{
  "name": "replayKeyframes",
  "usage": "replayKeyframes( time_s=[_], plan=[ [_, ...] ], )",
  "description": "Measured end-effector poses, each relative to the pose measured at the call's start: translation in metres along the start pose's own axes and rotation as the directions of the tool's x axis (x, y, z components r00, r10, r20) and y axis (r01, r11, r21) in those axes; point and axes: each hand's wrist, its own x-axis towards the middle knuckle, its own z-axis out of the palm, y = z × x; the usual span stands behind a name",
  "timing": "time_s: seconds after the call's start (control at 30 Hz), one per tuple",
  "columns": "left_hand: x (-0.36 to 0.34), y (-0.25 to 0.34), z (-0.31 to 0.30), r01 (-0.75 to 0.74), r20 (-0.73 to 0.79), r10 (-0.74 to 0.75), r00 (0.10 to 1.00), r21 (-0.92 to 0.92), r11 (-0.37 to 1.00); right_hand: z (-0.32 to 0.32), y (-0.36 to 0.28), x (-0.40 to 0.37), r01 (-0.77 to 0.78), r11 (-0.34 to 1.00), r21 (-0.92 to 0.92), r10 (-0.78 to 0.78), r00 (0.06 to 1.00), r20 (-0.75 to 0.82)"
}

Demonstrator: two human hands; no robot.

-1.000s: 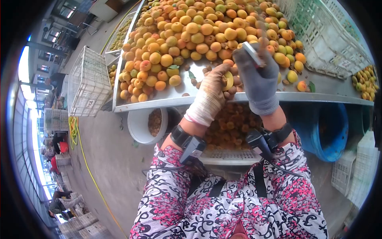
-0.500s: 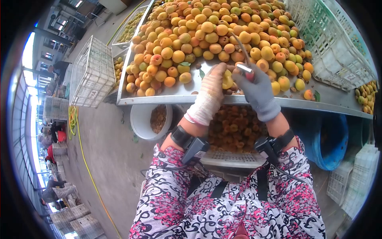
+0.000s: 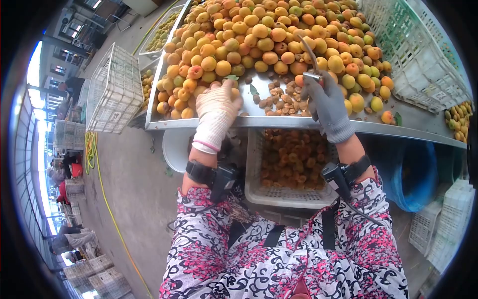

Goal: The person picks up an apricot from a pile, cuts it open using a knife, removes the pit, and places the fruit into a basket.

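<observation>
My left hand (image 3: 217,107), in a whitish glove, reaches to the near left edge of the apricot pile (image 3: 259,30). Its fingers curl down around an apricot, which they mostly hide. My right hand (image 3: 328,102), in a grey glove, is closed on a knife (image 3: 309,54) with a curved blade, its tip pointing up and away over the fruit. Between the hands, a scatter of brown pits (image 3: 282,102) and a leaf (image 3: 253,90) lie on the metal table (image 3: 244,105).
Below the table edge, a pale crate (image 3: 253,172) contains cut apricots (image 3: 294,162). A white bucket (image 3: 175,149) stands left of it, a blue barrel (image 3: 416,174) to the right. Plastic crates (image 3: 115,89) flank the table. A yellow hose (image 3: 107,204) runs along the floor.
My left hand has moved left from beside the right hand to the pile. The yellow fruit between the hands is gone from view, and the pits now show. The knife stays in my right hand.
</observation>
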Motion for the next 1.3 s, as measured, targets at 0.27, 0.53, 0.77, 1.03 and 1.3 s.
replayKeyframes(
  time_s=[0.27,0.53,0.77,1.03,1.3],
  plan=[
    [0.009,-0.004,0.015,-0.01,0.109,0.027,0.994,-0.154,0.988,-0.003,-0.003,-0.014,-0.103,0.988,0.118,0.094,0.992,0.083],
    [-0.027,0.043,-0.026,0.169,0.08,0.492,0.867,-0.976,-0.138,-0.007,-0.005,-0.022,-0.122,0.93,0.346,0.015,0.955,0.295],
    [-0.031,0.06,-0.034,0.226,0.144,0.54,0.829,-0.97,-0.089,-0.007,-0.009,-0.024,0.088,0.99,0.113,-0.115,0.956,0.268],
    [-0.03,0.061,-0.021,0.231,0.163,0.478,0.863,-0.969,-0.087,-0.005,-0.01,-0.022,0.083,0.985,-0.151,-0.048,0.973,0.225],
    [-0.029,0.064,-0.009,0.361,0.273,0.375,0.886,-0.913,-0.189,0.011,0.021,-0.017,0.144,0.945,-0.294,-0.106,0.984,0.14]
  ],
)
